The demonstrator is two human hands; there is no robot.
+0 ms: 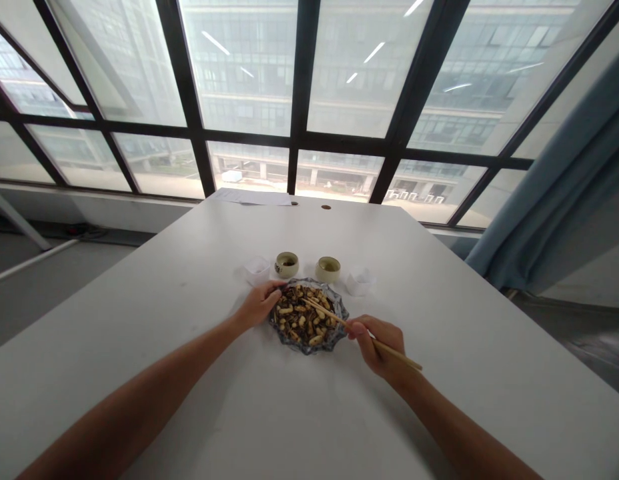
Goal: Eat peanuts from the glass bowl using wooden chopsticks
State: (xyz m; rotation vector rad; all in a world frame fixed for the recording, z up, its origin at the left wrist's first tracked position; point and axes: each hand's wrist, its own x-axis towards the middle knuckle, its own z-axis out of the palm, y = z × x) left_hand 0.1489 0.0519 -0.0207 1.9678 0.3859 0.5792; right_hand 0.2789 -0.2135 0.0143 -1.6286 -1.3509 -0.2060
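A scalloped glass dish (pixel 342 305) holds a mix of peanuts in their shells (pixel 316 340) and dark seeds. My left hand (pixel 259 303) grips its left rim, thumb and fingers at the edge. In my right hand (pixel 379 340), closed at the dish's right side, is a pair of chopsticks (pixel 399 355). Their tips point left and down among the peanuts, close together; whether they pinch anything is too small to tell. Just behind the dish stand two small greenish ceramic cups, a left cup (pixel 287 265) with dark marks and a right cup (pixel 328 269).
Small white containers, a left one (pixel 257 269) and a right one (pixel 360 283), flank the cups. White paper (pixel 252 197) lies at the far edge of the white table (pixel 299 427), near two round holes. Windows rise behind it; a blue curtain (pixel 554 173) hangs at right.
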